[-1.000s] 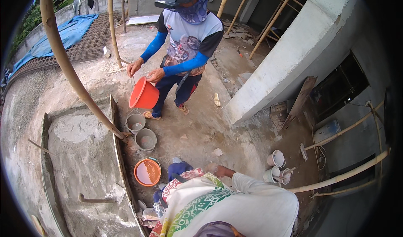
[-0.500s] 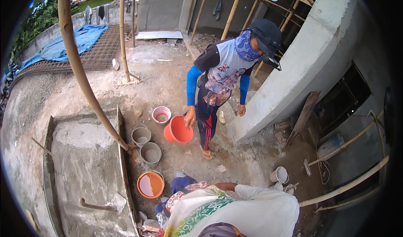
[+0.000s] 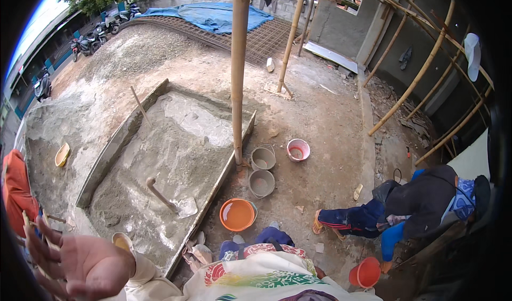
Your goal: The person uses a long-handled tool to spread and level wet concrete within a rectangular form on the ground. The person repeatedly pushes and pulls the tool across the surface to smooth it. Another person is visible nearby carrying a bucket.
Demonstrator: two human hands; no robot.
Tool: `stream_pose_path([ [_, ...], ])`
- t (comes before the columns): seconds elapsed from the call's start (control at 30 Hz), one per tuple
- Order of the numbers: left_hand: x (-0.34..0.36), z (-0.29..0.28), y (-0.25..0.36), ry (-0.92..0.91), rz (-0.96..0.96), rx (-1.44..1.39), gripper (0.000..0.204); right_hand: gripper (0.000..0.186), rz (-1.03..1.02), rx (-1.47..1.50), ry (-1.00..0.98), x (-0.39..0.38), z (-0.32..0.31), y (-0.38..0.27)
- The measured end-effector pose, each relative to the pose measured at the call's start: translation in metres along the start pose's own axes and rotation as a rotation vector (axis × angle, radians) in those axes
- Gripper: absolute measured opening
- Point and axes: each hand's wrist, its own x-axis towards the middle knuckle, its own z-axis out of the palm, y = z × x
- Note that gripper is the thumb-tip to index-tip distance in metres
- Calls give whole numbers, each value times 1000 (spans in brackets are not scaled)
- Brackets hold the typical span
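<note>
Outdoor ground (image 3: pixel 333 194) carries one mortar trough (image 3: pixel 128 141) at left, with one shovel (image 3: pixel 185 207) inside and four buckets (image 3: pixel 261 183) beyond its right edge. Left hand (image 3: pixel 88 264), newly in view, is spread, holding nothing; right hand is hidden, grip untellable. One co-worker (image 3: pixel 426 197), carrying a red bucket (image 3: pixel 364 273), has moved farther right, ground stretching between.

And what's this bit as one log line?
Left hand: raised, open | right hand: not clearly visible | wooden-handled tool: in trough | orange bucket: beside trough, holds liquid | co-worker's hand: at red bucket
</note>
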Motion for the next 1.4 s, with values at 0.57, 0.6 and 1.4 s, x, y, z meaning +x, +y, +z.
stream_pose_path([
  [0.57, -431, -341, 208, -1365, -2517, -268, 36, 41, 8, -149, 55, 46, -25, 5],
  [0.6, -430, -347, 209, -1392, -2500, -292, 37, 41, 5, -152, 59, 48, -26, 7],
  [1.4, -472, -372, 208, -830, -2793, -650, 27, 43, -114, -519, -146, 161, 30, -40],
])
